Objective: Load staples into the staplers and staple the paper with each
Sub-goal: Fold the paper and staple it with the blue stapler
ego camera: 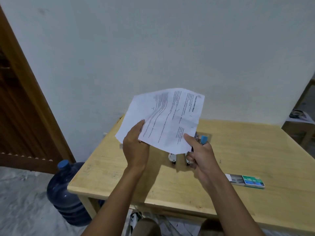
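Observation:
Several printed paper sheets (167, 120) are lifted above the wooden table (238, 150), crumpled and fanned apart. My left hand (136, 145) grips their lower left edge. My right hand (199, 154) grips a stapler with a blue end (204, 139) at the sheets' lower right corner, and its thumb lies on the top sheet. A white stapler (172, 158) stands on the table just under the paper, partly hidden by it. Another white piece (188, 162) shows by my right fingers; I cannot tell whether it is a separate stapler.
A green staple box (253, 181) lies on the table to the right with its tray (236, 178) slid partly out. A blue water jug (65, 193) stands on the floor by the table's left leg. A wall is close behind and a wooden door (20, 108) is at left.

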A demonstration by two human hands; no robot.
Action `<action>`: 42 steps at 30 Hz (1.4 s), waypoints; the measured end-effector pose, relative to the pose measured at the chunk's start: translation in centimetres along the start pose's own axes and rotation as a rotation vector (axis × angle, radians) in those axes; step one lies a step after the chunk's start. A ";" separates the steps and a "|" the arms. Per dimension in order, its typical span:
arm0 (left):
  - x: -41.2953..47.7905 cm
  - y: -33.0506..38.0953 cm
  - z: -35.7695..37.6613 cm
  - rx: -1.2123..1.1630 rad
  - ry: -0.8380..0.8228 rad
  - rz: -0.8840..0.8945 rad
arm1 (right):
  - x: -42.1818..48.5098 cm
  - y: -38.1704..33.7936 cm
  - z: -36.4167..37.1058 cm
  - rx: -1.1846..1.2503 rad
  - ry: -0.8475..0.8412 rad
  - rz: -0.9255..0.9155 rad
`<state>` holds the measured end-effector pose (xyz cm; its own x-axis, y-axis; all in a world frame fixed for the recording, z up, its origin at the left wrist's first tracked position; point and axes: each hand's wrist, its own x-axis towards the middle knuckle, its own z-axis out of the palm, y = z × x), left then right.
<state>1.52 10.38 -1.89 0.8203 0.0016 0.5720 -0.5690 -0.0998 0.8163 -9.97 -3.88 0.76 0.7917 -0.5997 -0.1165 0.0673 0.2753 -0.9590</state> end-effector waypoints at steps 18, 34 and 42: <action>2.2 -1.0 -2.6 0.430 -0.251 0.731 | 6.5 -8.1 -4.7 -0.848 -0.004 -0.238; 1.6 1.7 -2.3 0.186 0.005 0.697 | 5.5 -3.5 -1.9 -0.639 -0.452 0.402; 1.7 0.5 -2.4 0.135 -0.039 0.227 | 5.2 -1.3 -3.3 -0.236 -0.206 0.054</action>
<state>2.52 12.69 -0.28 0.6756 -0.0740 0.7336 -0.7279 -0.2254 0.6476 -7.94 -9.79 0.52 0.8984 -0.4172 -0.1371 -0.1019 0.1057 -0.9892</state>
